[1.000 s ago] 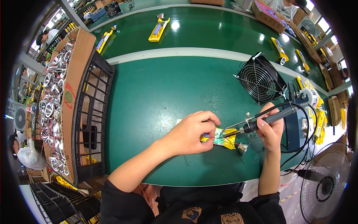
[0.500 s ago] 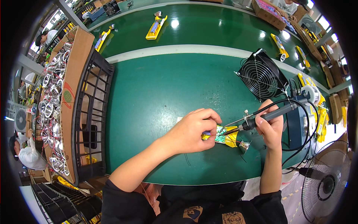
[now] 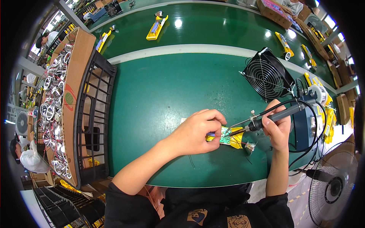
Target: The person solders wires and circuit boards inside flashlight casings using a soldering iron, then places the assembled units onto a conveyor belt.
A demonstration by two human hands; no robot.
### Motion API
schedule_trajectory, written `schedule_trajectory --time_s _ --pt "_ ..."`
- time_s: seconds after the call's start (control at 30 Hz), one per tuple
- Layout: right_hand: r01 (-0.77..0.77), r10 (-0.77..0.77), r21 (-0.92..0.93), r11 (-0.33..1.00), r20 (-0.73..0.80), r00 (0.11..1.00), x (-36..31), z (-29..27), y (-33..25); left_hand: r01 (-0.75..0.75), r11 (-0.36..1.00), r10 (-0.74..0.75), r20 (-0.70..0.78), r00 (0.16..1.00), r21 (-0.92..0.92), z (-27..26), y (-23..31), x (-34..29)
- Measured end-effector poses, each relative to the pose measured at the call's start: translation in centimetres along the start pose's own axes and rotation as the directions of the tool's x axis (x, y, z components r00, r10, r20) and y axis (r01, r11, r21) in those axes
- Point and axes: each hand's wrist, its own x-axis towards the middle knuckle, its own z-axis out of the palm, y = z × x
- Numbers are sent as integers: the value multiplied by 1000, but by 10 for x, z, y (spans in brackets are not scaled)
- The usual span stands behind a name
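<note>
My left hand (image 3: 199,131) is closed on the left end of a yellow plastic housing (image 3: 238,139), its fingers bent over it against the bench. A small green circuit board (image 3: 226,136) lies in that housing, just right of my fingertips. My right hand (image 3: 276,129) grips a soldering iron (image 3: 282,114) like a pen. The iron's dark tip points down left at the board; whether it touches a joint is too small to tell. A thin metal tube clamped to the iron ends close by the tip. Wires run from the housing to a silver reflector cup (image 3: 249,147) at its right.
A black box fan (image 3: 268,76) stands behind my right hand, beside a blue soldering station (image 3: 301,131) with looping black cables. At left, a cardboard box (image 3: 70,95) of wired reflectors sits by a black crate (image 3: 93,121). Yellow housings (image 3: 156,29) lie on the green belt beyond.
Both hands keep their hold and stay almost where they were. The soldering iron's tip has shifted very slightly over the board.
</note>
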Motion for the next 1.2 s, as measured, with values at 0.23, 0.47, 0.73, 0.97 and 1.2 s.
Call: schedule_trajectory --time_s 0.23,0.47,0.73,0.97,1.2 --pt "83 -61 195 977 -115 991 4 -9 6 18 1000 -19 33 999 19 -1 1 1" --pt "162 -45 319 934 -344 938 13 -19 10 -1 998 -2 44 999 61 0 0 1" --pt "195 -70 314 929 -370 926 17 -24 17 -99 987 103 -28 994 125 1 -2 1" --pt "226 -97 291 930 -397 913 18 -25 25 -183 927 183 30 983 326 -18 26 10" --pt "253 -112 322 913 -398 910 18 -25 18 602 711 -636 -32 771 364 -40 50 -64"
